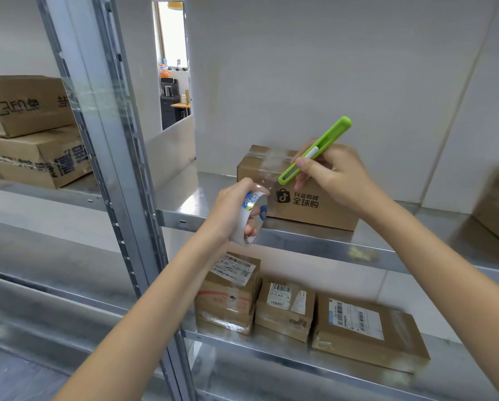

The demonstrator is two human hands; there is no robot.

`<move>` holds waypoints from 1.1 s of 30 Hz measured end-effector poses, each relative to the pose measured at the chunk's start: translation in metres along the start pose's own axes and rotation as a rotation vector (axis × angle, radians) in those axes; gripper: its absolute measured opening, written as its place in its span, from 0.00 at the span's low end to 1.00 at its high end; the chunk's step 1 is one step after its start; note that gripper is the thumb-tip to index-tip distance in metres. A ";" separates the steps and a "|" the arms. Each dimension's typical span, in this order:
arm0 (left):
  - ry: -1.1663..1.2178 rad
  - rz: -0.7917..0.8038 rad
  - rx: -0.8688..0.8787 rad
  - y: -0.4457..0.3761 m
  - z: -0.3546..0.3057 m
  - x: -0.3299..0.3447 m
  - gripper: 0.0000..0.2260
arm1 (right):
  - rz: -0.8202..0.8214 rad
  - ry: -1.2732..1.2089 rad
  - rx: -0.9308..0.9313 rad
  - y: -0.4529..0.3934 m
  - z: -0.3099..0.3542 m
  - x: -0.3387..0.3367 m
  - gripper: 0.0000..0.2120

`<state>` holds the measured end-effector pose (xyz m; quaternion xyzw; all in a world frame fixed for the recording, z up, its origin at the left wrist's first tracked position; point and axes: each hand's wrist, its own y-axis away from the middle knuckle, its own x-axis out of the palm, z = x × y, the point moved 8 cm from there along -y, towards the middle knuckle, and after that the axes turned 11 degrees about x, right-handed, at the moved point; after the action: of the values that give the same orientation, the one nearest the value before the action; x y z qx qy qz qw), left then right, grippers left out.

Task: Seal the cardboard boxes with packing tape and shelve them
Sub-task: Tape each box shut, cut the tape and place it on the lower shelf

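The cardboard box [303, 195] sat near the shelf's [210, 217] front edge, long axis along it, printed face outward. The left hand [233, 209], fingers hooked through the tape roll [254, 217], apparently held the strip taut while the right hand [329, 175] pinched the green cutter [314, 149], tip aimed down-left at the tape.
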<state>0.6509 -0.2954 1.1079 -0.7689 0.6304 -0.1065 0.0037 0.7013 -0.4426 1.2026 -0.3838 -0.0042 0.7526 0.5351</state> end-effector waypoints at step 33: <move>-0.190 -0.396 0.616 0.003 -0.031 -0.055 0.06 | -0.299 0.355 0.057 0.005 -0.019 -0.058 0.19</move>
<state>0.6327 -0.2385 1.1293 -0.8452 0.4050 -0.2179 0.2723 0.7161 -0.4992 1.2206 -0.4901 0.0546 0.5853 0.6436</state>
